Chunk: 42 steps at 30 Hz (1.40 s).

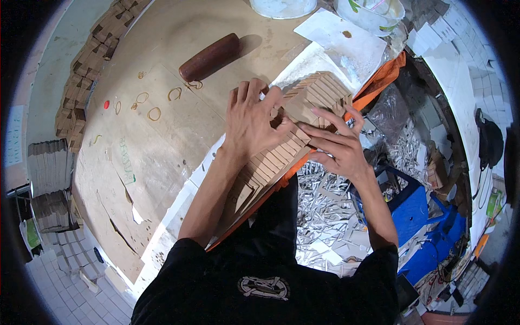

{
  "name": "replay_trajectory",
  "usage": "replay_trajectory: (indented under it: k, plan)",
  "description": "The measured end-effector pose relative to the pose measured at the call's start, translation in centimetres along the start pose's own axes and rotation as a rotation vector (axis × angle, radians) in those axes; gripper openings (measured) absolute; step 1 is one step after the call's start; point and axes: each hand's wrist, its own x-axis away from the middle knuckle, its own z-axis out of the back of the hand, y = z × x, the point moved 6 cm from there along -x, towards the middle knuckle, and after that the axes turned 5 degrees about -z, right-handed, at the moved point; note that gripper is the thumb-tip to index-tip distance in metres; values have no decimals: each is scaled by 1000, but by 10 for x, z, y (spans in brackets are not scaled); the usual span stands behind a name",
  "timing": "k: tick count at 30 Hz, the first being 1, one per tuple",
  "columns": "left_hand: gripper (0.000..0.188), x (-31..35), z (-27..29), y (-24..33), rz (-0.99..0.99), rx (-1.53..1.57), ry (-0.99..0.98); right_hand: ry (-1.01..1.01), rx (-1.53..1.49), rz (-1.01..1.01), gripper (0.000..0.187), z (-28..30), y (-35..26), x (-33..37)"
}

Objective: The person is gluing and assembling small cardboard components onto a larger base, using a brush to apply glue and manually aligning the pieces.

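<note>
Along the table's near edge runs a row of overlapping flat brown cardboard pieces (265,167), and more pieces (319,86) fan out beyond my hands. My left hand (249,119) is over the middle of the row, fingers curled and thumb bent toward the index finger. What lies in that curl is too hidden to name. On the row's right side, my right hand (341,143) has its fingers spread, the fingertips touching or just over the pieces. Its thumb is near the row's edge.
A dark brown cylinder (210,57) and several rubber bands (154,114) lie on the table (179,141). Orange cloth (379,78) hangs along the table edge. White tubs (374,13) stand at the back. Paper scraps (330,216) cover the floor beside a blue plastic stool (392,200).
</note>
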Motion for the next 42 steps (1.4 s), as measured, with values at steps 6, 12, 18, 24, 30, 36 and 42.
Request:
replay_trajectory:
  k: [6,12,18,24,30,36,42]
  plan:
    - [23,0,-5,0,-61,50,15,235,-65,-247,21,25,11,7]
    - [22,4,0,0,-104,72,81,270,153,-151,33,18,6,-3]
    - [26,6,9,-3,-36,129,136,120,-223,-222,38,8,13,-4]
    - [22,8,14,-1,-101,119,209,88,-242,-216,57,7,17,-4]
    - [17,7,7,1,-107,46,200,89,-288,-301,74,1,15,-10]
    - [15,7,9,-2,-80,74,189,22,-348,-283,83,2,12,-14]
    - [15,6,9,0,-141,95,230,23,-345,-282,95,1,10,-10]
